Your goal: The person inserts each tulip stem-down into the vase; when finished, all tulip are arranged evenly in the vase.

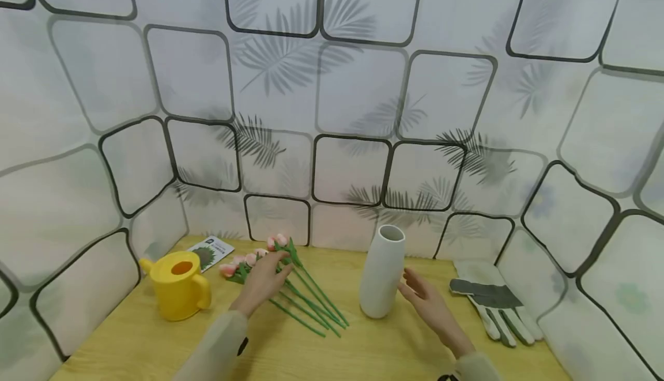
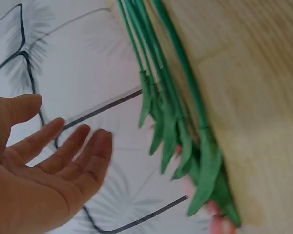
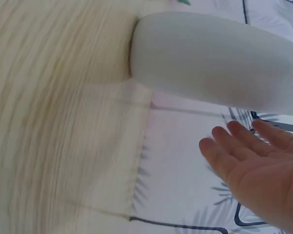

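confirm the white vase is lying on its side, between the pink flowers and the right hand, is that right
Not on its side: the head view shows the white vase standing upright on the table. It is between the pink flowers and the right hand, as you say.

Between the flowers (image 2: 168, 129) and the upright white vase (image 1: 381, 280), a wedge of bare tabletop (image 1: 290, 361) widens toward the patterned backdrop (image 1: 353, 168), with room for a hand; it narrows at the stem ends; the vase blocks the right hand (image 1: 427, 303) leftward; rightward lies free wood, then flat gloves (image 1: 495, 300); the watering can (image 1: 175, 294) bounds the left side.
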A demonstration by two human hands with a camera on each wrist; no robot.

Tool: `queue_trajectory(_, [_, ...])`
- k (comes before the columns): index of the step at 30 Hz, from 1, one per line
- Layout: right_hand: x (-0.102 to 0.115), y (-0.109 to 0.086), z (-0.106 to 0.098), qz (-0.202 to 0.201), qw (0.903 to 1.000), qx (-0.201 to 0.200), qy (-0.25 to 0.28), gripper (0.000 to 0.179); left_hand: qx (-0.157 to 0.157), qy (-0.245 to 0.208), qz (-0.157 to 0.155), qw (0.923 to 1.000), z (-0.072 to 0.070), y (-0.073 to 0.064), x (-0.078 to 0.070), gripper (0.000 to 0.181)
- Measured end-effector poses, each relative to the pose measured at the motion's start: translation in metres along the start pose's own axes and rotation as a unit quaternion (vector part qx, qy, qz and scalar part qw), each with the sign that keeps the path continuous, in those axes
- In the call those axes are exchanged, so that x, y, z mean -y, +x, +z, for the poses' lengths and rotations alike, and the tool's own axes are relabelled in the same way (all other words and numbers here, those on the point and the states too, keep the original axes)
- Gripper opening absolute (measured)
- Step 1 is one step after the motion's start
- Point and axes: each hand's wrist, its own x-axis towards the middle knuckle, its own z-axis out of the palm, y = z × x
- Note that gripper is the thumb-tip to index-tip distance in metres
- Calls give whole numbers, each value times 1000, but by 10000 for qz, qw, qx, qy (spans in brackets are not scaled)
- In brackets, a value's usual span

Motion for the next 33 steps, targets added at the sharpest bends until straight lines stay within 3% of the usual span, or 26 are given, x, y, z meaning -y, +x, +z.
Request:
queue_trajectory(4, [7,6,2,-178,9969,-49,759,66,19,-771,-130,9969,8,8,11,29])
queue_trajectory(7, [15,10,2,-310,9928,-179,1143,65,51,-1259,-392,9913,15,14,20,25])
queue_trajectory(11, [26,17,0,-494,9867,-338,1511,66,87,-1733,-769,9818,23,23,28,25])
queue_trajectory(15, [39,22,-2,-826,9814,-517,1652,68,76,-2161,-868,9725,31,32,29,25])
queue_trajectory(18, [49,26,-3,-1020,9792,-585,1652,72,11,-2284,-840,9699,39,38,28,24])
queue_trajectory(24, [57,28,-3,-887,9792,-616,1719,72,256,-2253,-926,9696,59,48,29,28])
queue_trajectory(30, [57,33,2,-776,9805,-535,1725,68,135,-1719,-1071,9792,65,53,37,27])
queue_trajectory(33, [57,35,2,-761,9809,-511,1715,68,285,-1534,-1062,9820,65,56,38,27])
